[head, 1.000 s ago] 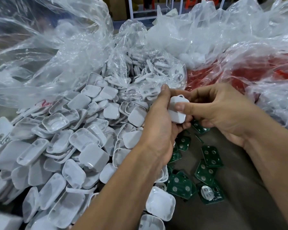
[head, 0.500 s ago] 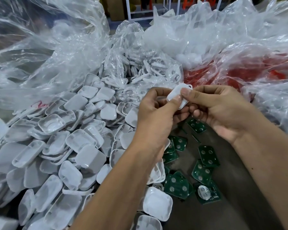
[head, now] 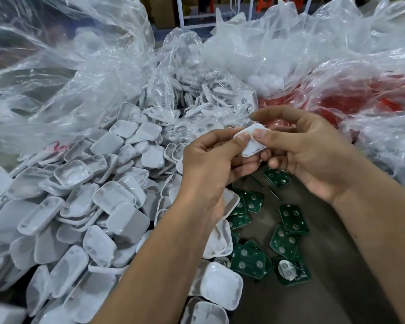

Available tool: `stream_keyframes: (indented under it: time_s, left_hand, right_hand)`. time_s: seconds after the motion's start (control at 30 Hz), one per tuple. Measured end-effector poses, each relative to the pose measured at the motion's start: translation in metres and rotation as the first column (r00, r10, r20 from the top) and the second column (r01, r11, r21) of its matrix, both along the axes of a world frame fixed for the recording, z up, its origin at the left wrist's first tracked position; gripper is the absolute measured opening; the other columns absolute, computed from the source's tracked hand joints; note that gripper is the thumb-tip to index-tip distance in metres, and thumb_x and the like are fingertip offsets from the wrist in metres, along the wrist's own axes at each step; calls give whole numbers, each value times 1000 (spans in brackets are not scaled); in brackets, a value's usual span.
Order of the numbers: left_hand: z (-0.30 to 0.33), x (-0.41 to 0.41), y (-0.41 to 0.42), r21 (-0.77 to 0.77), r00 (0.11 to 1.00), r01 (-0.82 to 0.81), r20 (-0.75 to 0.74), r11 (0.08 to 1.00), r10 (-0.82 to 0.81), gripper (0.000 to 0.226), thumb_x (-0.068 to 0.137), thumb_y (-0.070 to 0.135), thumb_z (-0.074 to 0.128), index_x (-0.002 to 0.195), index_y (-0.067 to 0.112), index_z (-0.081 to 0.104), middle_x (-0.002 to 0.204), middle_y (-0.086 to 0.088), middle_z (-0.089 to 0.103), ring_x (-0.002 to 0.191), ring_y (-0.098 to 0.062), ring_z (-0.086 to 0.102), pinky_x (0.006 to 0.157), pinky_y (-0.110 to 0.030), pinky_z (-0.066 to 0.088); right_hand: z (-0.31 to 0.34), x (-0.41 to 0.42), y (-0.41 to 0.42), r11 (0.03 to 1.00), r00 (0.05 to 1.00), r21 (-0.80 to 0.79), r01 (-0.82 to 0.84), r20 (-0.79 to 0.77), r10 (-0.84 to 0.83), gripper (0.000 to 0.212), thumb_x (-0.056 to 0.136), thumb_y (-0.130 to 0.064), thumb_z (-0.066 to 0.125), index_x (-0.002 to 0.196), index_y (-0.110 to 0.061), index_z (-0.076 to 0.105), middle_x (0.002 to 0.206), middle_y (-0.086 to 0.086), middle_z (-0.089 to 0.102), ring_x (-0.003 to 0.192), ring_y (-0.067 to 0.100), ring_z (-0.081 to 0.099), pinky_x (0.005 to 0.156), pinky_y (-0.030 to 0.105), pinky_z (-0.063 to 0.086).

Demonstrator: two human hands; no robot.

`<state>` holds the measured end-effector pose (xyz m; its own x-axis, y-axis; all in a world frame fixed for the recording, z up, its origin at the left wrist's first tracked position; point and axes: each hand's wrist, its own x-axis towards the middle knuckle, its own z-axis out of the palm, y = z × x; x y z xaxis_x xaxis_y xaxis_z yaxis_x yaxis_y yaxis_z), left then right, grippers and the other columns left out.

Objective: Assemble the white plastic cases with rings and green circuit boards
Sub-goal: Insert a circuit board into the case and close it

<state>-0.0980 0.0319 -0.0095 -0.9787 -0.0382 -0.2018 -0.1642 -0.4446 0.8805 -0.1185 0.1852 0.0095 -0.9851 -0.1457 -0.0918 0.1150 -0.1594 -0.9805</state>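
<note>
So both hands are working one white plastic case [head: 251, 142] right now, holding it up in the air above the scatter of green circuit boards [head: 290, 218]. The left hand [head: 211, 169] is pinching the case's left edge with thumb on top and fingers curled under it. The right hand [head: 311, 153] is pinching the right edge the same way, thumb pressing the top face, with the index finger lifted off and sticking out over the case. Can't tell from here whether a board or ring is already inside; the closed side is facing me.

My guess is I'm squeezing the shell shut. To do that well, I'd be keeping both thumbs near the seam and pressing evenly round the rim so it isn't snapping crooked, then checking the edge line for gaps.

The big pile of empty case halves [head: 84, 206] is sitting left of the boards, and the clear bag of white rings [head: 208, 99] is just behind the held case.
</note>
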Motion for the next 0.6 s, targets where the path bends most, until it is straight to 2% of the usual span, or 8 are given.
stream_keyframes:
  time_s: [0.07,0.17,0.4,0.6]
  left_hand:
    - [1,-2,-3,-6,1000,20,16,1000,-20,7,92,8,75,98,5,75,83,-17,77,64,-20,73,58,-24,59]
    - [0,-3,-5,-21,999,26,24,999,-25,14,94,10,73,105,2,75,87,-18,78,64,-19,72,58,-23,59]
    - [1,-2,-4,-46,1000,19,17,999,-18,14,95,14,72,104,3,76,92,-19,78,70,-23,75,61,-25,60]
    - [1,1,-3,-82,1000,16,-12,997,-17,7,95,11,72,99,6,75,88,-16,79,70,-27,77,63,-29,62]
  right_hand:
    - [0,0,0,999,999,22,-25,-31,26,24,77,-14,78,100,-13,79,75,9,70,53,13,61,44,18,47]
    - [-1,1,-2,999,999,41,-6,-51,8,11,86,-6,75,96,-10,79,72,8,70,52,13,61,43,18,47]
    - [-4,2,-8,992,991,99,80,-111,-69,9,91,3,72,96,-3,77,71,11,68,50,16,59,44,21,50]
    - [-5,3,-7,979,987,183,93,-144,-67,11,92,2,72,92,-9,77,78,10,74,49,17,66,44,22,52]
